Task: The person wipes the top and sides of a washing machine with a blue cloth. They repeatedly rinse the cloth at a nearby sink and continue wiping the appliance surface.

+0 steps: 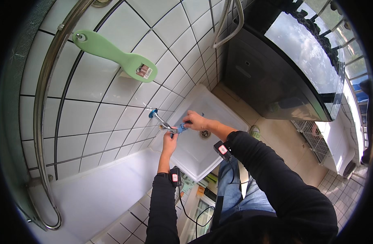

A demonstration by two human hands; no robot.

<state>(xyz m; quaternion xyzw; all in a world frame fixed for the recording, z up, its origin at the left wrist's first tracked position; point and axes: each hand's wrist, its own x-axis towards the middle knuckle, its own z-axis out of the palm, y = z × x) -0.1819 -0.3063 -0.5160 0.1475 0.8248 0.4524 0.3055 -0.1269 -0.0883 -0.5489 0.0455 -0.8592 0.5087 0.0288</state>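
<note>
A chrome tap [163, 124] juts from the tiled wall over a white sink, with a blue ring [153, 113] at its wall end. At the tap's outer end is a small blue piece [181, 128], whose kind I cannot make out. My left hand [169, 140] is closed just below the tap's end, its fingertips around something dark and mostly hidden. From the right, my right hand [196, 120] pinches the blue piece, with a dark bit showing at its fingers. Beneath both hands lies the white sink [190, 152] with a round metal drain [205, 133].
A green long-handled brush [117, 57] hangs on the wall, left of a grey shower hose [227, 24]. A dark glossy appliance [272, 73] stands at the right. The white bathtub [105, 195] runs along the lower left beside a bent metal rail [40, 105].
</note>
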